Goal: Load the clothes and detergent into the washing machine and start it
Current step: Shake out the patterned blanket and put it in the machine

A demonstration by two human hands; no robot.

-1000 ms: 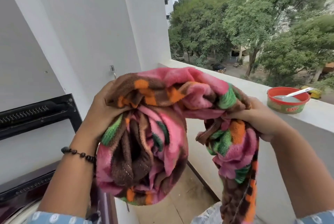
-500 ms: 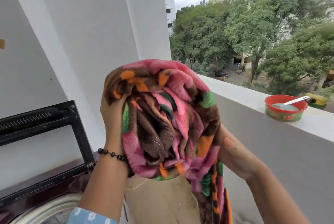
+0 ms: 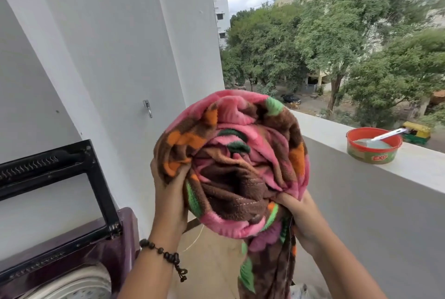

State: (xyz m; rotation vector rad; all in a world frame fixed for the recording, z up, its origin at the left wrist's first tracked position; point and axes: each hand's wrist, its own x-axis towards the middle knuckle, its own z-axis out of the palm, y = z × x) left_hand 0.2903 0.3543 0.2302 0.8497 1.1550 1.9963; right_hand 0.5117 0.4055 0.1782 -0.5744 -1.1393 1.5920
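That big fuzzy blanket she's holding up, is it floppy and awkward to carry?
Probably floppy: the blanket sags in soft folds, and a loose tail dangles below. Likely bulky rather than heavy, since the left hand and right hand both grip it, bunched. Its fleecy pile looks unlikely to slip.

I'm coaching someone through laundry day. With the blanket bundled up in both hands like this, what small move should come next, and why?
Probably swing the blanket left and down toward the washing machine. Both the left hand and right hand grip it, bunched and raised, and the machine's lid stands open at lower left.
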